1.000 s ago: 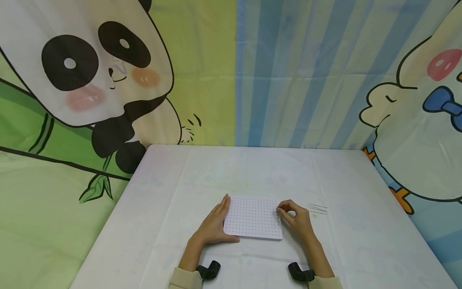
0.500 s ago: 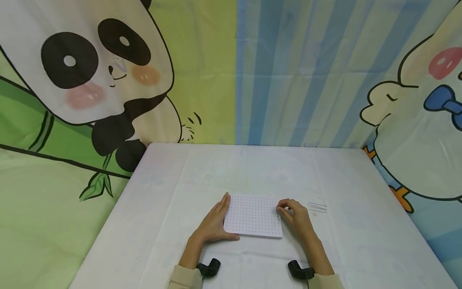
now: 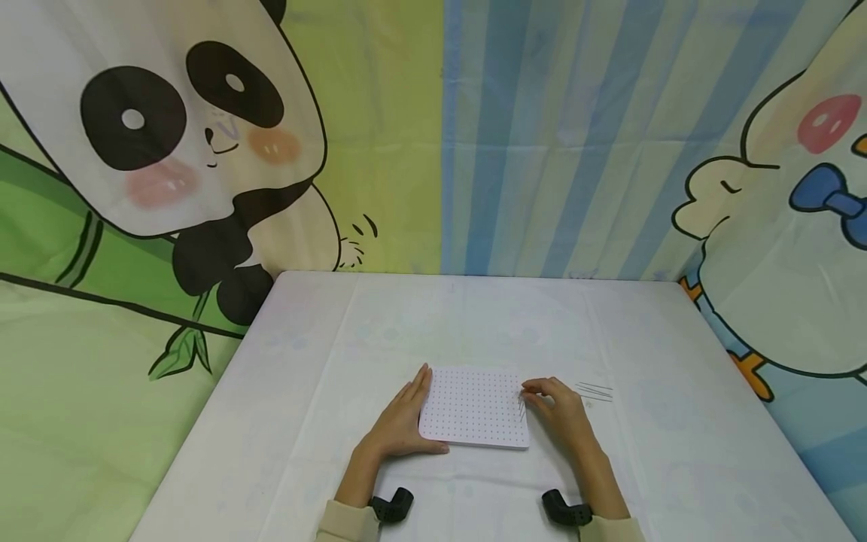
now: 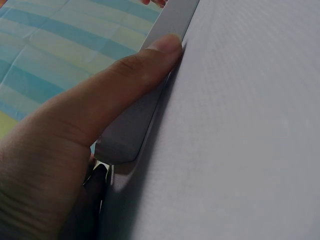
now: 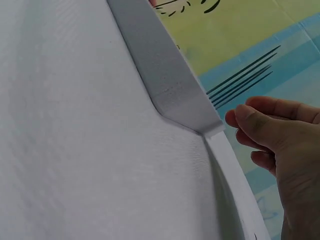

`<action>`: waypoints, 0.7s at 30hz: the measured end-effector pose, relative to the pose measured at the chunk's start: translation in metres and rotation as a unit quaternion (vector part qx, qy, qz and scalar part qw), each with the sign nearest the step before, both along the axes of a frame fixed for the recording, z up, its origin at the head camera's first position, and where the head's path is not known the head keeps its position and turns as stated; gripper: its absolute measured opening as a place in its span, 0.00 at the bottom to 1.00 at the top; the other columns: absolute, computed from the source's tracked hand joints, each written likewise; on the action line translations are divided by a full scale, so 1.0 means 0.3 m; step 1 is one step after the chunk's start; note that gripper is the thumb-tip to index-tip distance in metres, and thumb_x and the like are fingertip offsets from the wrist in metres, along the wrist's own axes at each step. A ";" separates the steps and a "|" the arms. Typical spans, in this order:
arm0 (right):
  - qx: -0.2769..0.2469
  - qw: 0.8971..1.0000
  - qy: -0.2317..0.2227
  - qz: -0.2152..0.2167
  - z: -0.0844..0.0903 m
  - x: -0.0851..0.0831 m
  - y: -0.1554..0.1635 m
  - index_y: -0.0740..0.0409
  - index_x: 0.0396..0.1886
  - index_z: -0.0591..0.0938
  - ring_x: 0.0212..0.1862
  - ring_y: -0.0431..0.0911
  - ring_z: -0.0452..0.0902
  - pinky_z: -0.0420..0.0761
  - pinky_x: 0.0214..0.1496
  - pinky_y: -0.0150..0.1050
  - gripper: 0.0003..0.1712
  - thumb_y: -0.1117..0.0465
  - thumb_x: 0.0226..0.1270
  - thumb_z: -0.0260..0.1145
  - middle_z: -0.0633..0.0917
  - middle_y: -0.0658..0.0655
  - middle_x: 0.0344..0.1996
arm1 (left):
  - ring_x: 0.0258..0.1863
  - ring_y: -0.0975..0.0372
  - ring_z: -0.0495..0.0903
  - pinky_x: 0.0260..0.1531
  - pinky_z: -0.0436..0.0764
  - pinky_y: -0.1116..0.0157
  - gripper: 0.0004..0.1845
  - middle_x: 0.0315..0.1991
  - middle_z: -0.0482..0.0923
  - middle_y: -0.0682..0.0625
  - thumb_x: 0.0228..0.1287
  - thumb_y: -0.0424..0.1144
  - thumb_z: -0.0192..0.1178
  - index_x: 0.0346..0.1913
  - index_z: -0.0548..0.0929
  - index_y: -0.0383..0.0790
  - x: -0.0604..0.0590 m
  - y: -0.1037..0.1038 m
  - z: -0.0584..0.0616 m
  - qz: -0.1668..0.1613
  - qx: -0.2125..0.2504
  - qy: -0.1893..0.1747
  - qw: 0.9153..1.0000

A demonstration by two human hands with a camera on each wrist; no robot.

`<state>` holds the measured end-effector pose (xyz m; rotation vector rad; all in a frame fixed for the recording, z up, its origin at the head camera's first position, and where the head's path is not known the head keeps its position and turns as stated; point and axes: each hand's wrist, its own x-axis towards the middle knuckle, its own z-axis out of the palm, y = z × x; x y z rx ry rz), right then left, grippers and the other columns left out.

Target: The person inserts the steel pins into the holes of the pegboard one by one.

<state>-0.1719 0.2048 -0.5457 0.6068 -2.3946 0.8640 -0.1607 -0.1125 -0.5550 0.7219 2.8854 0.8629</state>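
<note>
Cartoon curtains behind the desk (image 3: 305, 467). Left hand (image 3: 401, 423) lies flat, steadying the pegboard (image 3: 474, 406); right hand (image 3: 558, 410) pinches a pin at its right edge. Next: careful hole alignment, spare pins (image 3: 594, 391) just beyond.

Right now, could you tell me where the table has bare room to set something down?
The far half of the table behind the pegboard is bare, and so is the strip left of the left hand. Crowded: right hand beside the thin pins.
</note>
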 end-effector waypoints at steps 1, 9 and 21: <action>-0.006 1.000 0.004 0.001 0.000 0.000 0.005 0.54 0.37 0.84 0.34 0.39 0.78 0.78 0.36 0.34 0.17 0.70 0.44 0.74 0.83 0.45 0.30 | 0.71 0.61 0.42 0.66 0.52 0.59 0.73 0.74 0.34 0.51 0.28 0.74 0.65 0.73 0.38 0.40 0.000 0.000 0.001 0.000 0.000 -0.001 1.000; -0.045 0.996 -0.025 -0.070 -0.002 -0.006 0.096 0.55 0.38 0.84 0.36 0.42 0.78 0.74 0.38 0.34 0.13 0.68 0.51 0.71 0.85 0.48 0.32 | 0.71 0.59 0.43 0.66 0.54 0.57 0.73 0.74 0.34 0.51 0.28 0.75 0.64 0.73 0.38 0.41 -0.002 0.000 -0.002 0.002 -0.001 -0.002 1.000; -0.041 0.973 -0.097 -0.203 -0.023 0.019 0.270 0.58 0.30 0.86 0.36 0.51 0.76 0.76 0.36 0.46 0.05 0.65 0.51 0.71 0.83 0.56 0.29 | 0.71 0.60 0.42 0.66 0.52 0.58 0.73 0.74 0.34 0.50 0.28 0.74 0.65 0.73 0.39 0.40 -0.002 0.001 -0.001 -0.001 0.000 0.001 1.000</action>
